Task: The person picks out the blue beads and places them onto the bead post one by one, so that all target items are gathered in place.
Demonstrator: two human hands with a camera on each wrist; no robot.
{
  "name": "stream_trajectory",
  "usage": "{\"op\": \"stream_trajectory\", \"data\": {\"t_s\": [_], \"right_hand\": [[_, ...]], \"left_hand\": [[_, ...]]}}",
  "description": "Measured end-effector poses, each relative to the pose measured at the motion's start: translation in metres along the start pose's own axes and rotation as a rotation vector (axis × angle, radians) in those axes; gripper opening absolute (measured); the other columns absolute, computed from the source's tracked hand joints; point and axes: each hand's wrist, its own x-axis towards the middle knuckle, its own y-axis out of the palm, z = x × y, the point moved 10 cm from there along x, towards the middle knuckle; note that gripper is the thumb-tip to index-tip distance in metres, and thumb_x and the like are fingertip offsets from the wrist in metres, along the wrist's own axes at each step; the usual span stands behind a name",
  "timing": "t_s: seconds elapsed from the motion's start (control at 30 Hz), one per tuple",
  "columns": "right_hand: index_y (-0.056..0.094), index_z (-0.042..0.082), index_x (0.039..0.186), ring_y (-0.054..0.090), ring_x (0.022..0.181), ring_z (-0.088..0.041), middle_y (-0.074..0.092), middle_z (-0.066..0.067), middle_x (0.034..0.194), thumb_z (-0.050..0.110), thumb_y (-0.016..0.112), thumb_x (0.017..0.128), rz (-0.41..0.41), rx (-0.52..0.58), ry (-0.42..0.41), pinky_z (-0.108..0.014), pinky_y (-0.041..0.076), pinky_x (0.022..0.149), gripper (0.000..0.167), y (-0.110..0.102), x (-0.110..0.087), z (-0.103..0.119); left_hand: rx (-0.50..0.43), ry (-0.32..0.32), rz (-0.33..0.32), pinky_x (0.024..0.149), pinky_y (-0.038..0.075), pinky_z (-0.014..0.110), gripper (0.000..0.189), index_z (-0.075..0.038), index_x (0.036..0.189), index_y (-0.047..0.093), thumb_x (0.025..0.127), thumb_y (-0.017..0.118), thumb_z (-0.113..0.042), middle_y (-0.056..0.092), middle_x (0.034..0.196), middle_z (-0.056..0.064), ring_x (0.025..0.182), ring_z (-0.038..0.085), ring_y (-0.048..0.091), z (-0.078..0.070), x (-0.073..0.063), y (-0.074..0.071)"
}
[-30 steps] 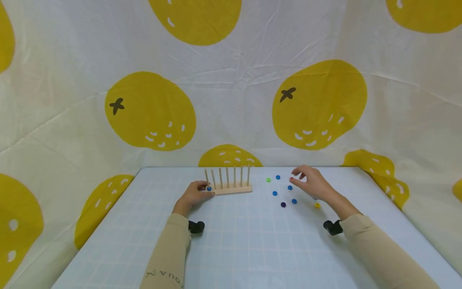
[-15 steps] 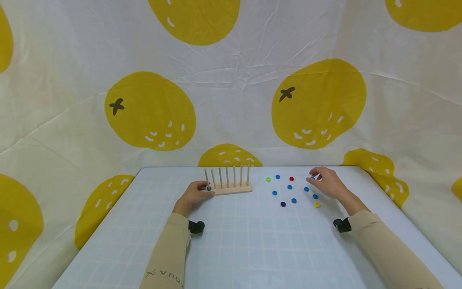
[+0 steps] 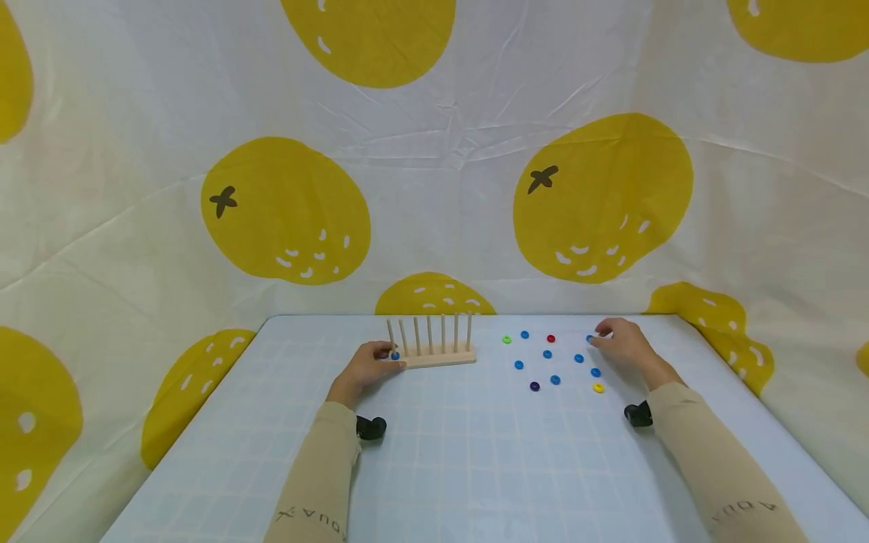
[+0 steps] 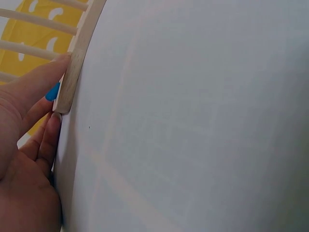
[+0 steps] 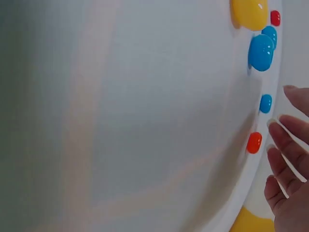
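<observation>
My left hand (image 3: 367, 367) grips the left end of a wooden peg rack (image 3: 441, 357), thumb at the front of its base and fingers around the end. Several upright pegs stand in the rack. A blue bead (image 3: 395, 356) sits low on the leftmost peg, beside my fingers. At the right, my right hand (image 3: 626, 347) hovers low by a small blue bead (image 3: 589, 338). In the right wrist view its thumb and fingers are spread apart, with a blue bead (image 5: 266, 103) beyond the gap. An orange-red bead (image 5: 254, 143) lies below the fingertips there.
Loose beads lie right of the rack: green (image 3: 506, 339), red (image 3: 551, 338), dark purple (image 3: 535, 386), yellow (image 3: 598, 388) and several blue. A pale gridded cloth (image 3: 475, 452) covers the table. A curtain with yellow fruit (image 3: 604, 197) hangs behind.
My right hand has moved right, from above the red bead to the blue bead at the far right, and uncovered beads along the way. The left hand stays on the rack.
</observation>
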Motion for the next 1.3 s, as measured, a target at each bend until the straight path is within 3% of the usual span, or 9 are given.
{"op": "stream_trajectory", "data": {"t_s": [0.3,0.93,1.13,1.3], "right_hand": [[0.058,-0.011,0.128,0.052,0.102,-0.040,0.060,-0.027,0.117,0.018,0.065,0.100,0.009,-0.042,0.011,-0.058,0.046,0.099,0.041,0.009,0.014,-0.003],[0.065,-0.006,0.115,0.055,0.095,-0.036,0.064,-0.020,0.104,0.019,0.066,0.100,0.042,-0.046,0.030,-0.050,0.050,0.089,0.030,0.014,0.022,-0.005],[0.063,-0.006,0.119,0.055,0.098,-0.037,0.063,-0.021,0.107,0.021,0.066,0.101,0.038,-0.023,0.031,-0.052,0.050,0.093,0.032,0.012,0.019,-0.002],[0.062,-0.004,0.120,0.055,0.100,-0.036,0.063,-0.021,0.110,0.022,0.064,0.102,0.002,0.000,-0.016,-0.052,0.050,0.095,0.032,0.006,0.017,0.007]], "left_hand": [[0.006,-0.004,-0.006,0.105,0.044,0.051,0.058,0.002,0.136,0.061,0.087,0.083,-0.021,0.062,0.126,0.020,0.115,0.034,0.055,0.002,0.002,-0.001],[0.005,-0.021,0.002,0.107,0.042,0.050,0.060,0.002,0.139,0.059,0.089,0.081,-0.021,0.061,0.129,0.020,0.117,0.034,0.054,0.000,0.000,-0.001],[-0.001,-0.030,0.005,0.108,0.042,0.051,0.060,0.001,0.139,0.060,0.088,0.082,-0.023,0.061,0.130,0.020,0.118,0.034,0.053,0.001,-0.001,0.000],[0.010,-0.022,-0.001,0.107,0.042,0.051,0.060,0.001,0.138,0.061,0.088,0.083,-0.022,0.062,0.128,0.020,0.116,0.033,0.054,0.002,0.001,0.000]]}}
